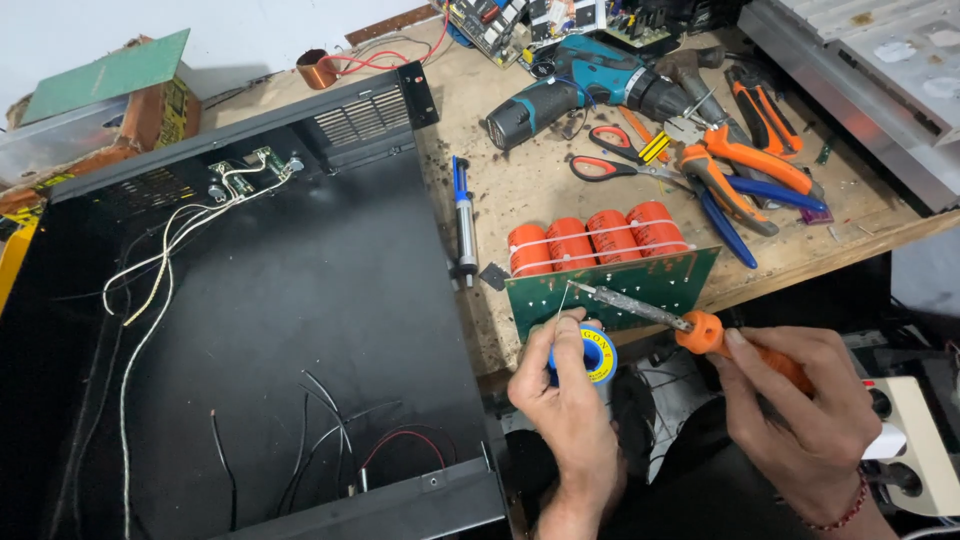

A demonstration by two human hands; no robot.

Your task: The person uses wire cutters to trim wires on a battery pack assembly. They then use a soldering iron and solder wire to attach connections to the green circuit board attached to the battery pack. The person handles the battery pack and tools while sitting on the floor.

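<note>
Here, from the head camera looking down, the left hand (565, 400) is closed around a blue spool of solder (590, 355), fingers curled tight on it, and feeds a thin strand of wire up to the green circuit board (640, 285). The right hand (800, 400) is wrapped firmly round the orange handle of a soldering iron (690, 325), held like a pen so its tip meets the strand at the board's upper left part. The board stands on edge at the front of the wooden bench (540, 190), tilted toward the person, its solder side facing them; that looks like the reason it is propped so, with four orange capacitors (595, 240) lying behind it as a support. Just beside it to the left lies a desoldering pump (465, 225), within easy reach. Further back are a teal cordless drill (585, 85), scissors (615, 165) and orange-handled pliers (740, 165). To the left sits an open black metal case (330, 290) with loose wires inside.
</note>
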